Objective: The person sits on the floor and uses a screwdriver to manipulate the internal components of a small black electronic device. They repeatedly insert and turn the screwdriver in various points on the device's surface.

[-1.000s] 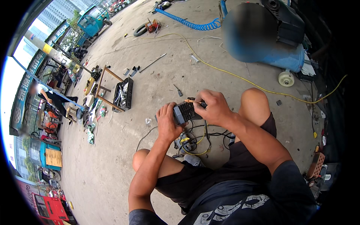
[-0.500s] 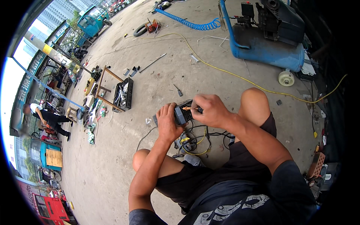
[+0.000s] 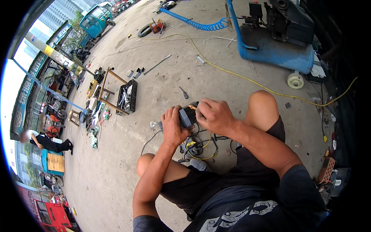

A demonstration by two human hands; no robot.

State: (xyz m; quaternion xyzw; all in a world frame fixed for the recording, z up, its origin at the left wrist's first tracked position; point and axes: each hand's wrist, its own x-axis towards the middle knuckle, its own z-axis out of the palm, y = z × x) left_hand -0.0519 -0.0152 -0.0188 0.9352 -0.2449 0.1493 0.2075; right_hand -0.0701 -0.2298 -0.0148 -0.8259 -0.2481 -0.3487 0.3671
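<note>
Between my knees, my left hand grips a dark grey, box-shaped device with a ribbed or vented black side. My fingers lie over its left end and the thumb is below. At its right end, my right hand is closed in a pinch around a small slim tool with an orange part showing; the rest is hidden by my fingers. The orange part points at the device's upper edge; whether it touches cannot be told. Below the device lies a tangle of black and yellow cables on the concrete, near my shoe.
A screwdriver lies ahead on the floor. To the left stands a black crate of tools beside a wooden frame. A blue air compressor is at the far right, and a yellow hose crosses the ground. Another person is at far left.
My right hand has shifted slightly left, and the orange part has moved up along the device. My left hand stays in place. The other person has moved nearer along the left side.
</note>
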